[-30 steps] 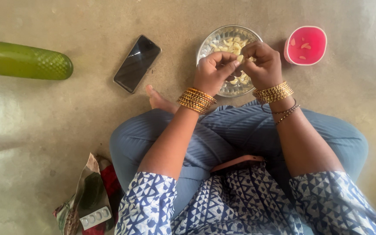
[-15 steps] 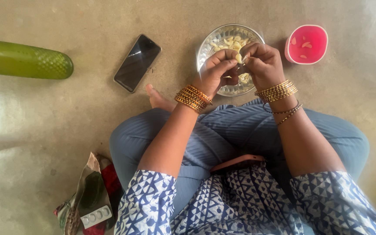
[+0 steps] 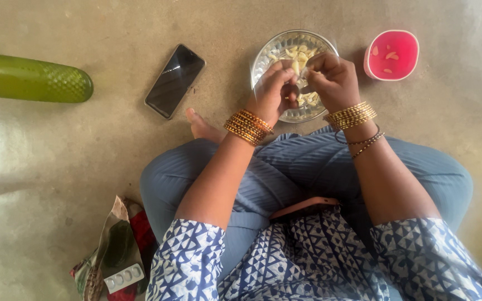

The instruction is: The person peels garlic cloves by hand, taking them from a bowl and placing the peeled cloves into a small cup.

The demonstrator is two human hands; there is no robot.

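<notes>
both hands, left hand and right hand, pinch one garlic clove over the steel bowl; best keep peelings falling inside, pink cup at three o'clock.

Both hands dipped slightly lower over the steel bowl; left hand and right hand drew closer, fingertips now pinching one pale piece together.
</notes>
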